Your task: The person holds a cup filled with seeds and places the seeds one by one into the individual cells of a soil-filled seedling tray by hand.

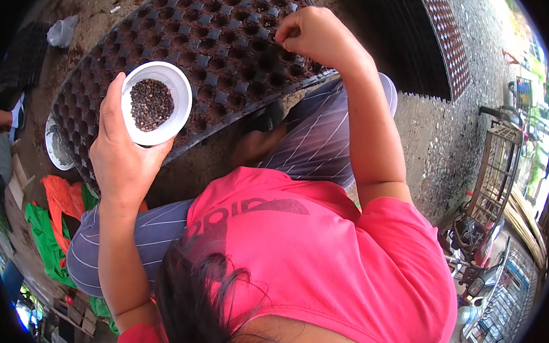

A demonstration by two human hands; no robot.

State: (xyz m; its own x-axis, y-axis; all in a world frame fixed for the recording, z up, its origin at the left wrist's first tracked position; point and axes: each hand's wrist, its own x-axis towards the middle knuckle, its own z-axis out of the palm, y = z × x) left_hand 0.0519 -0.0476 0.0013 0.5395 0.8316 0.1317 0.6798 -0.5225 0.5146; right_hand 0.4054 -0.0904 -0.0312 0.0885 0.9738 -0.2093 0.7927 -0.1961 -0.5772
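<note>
My left hand [119, 157] is wrapped round a white cup [183, 101], tilted so its inside faces me. Dark, small round seeds [151, 105] lie at the bottom of the cup. Beneath it a black seedling tray [215, 63] stretches across, its many cells holding brown soil. Over the tray's right end is my right hand [315, 37], fingers curled together in a pinch. Whatever its fingertips hold, if anything, is hidden or too small to make out.
More black trays [442, 43] stand at the upper right. A crumpled clear plastic bag [61, 31] lies on the ground at upper left. Orange cloth [60, 200] and green cloth [44, 240] lie at my left. A metal-framed cart [494, 177] stands on the right.
</note>
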